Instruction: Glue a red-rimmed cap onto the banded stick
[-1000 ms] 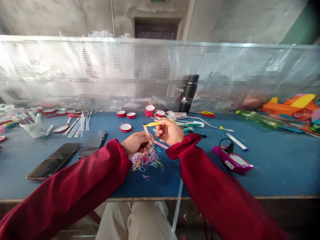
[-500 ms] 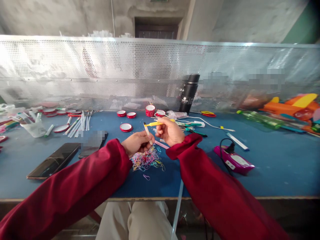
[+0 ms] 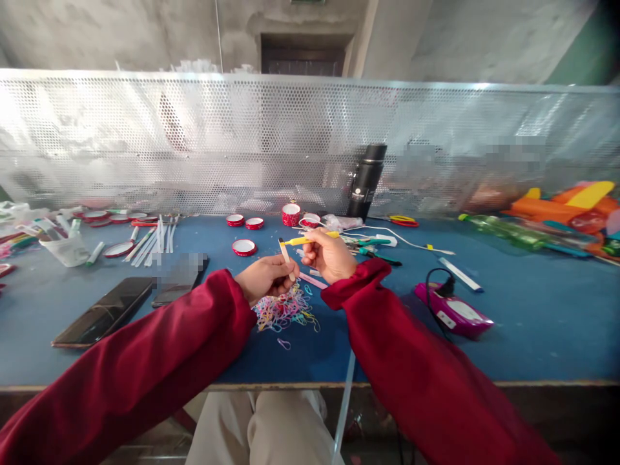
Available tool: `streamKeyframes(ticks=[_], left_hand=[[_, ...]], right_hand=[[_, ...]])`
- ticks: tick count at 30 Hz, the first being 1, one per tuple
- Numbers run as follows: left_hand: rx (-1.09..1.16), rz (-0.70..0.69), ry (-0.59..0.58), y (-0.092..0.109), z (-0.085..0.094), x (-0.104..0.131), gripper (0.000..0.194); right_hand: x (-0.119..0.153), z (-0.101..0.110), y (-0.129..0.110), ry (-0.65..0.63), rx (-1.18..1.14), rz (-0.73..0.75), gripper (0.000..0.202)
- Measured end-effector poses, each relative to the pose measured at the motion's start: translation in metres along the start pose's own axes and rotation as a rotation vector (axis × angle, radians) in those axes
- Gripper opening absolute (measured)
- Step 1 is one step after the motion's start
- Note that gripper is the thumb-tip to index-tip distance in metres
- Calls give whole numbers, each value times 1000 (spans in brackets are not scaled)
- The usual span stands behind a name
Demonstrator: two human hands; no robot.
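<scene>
My left hand [image 3: 264,276] pinches a thin flat stick [image 3: 285,256], which stands tilted with its tip up. My right hand [image 3: 330,254] grips a yellow pen-like tool [image 3: 301,241], its tip pointing left toward the top of the stick. Both hands hover just above a heap of small coloured rubber bands [image 3: 283,310] on the blue table [image 3: 533,323]. A pink strip [image 3: 314,281] lies under my right wrist. Both arms wear dark red sleeves.
Two dark phones [image 3: 101,318] lie at the left. A magenta device with a black cord [image 3: 453,311] sits at the right. Red-rimmed lids [image 3: 243,247], a black flask [image 3: 365,181], white sticks [image 3: 150,244] and a perforated metal screen [image 3: 194,142] stand behind.
Nearly nothing: my right hand with the yellow tool has shifted very slightly; the left hand and the stick stay put.
</scene>
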State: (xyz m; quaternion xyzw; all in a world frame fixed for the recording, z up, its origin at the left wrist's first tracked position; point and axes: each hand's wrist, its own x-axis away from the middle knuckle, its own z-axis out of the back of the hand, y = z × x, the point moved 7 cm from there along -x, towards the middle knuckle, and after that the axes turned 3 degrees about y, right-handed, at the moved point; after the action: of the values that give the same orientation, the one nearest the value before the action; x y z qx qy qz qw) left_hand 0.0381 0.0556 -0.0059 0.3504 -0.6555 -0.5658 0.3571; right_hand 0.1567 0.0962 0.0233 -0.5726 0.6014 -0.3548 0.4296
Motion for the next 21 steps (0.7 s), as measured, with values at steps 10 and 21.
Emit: streamKeyframes(ticks=[10,21], left_hand=[[3,16,-2,-2,0,-1,20],[11,13,-16,-1,-2,0,20]], right_hand=[[0,-1,-1,-19,-33,-9,19],[-1,-1,1,-23,-44,-52,20]])
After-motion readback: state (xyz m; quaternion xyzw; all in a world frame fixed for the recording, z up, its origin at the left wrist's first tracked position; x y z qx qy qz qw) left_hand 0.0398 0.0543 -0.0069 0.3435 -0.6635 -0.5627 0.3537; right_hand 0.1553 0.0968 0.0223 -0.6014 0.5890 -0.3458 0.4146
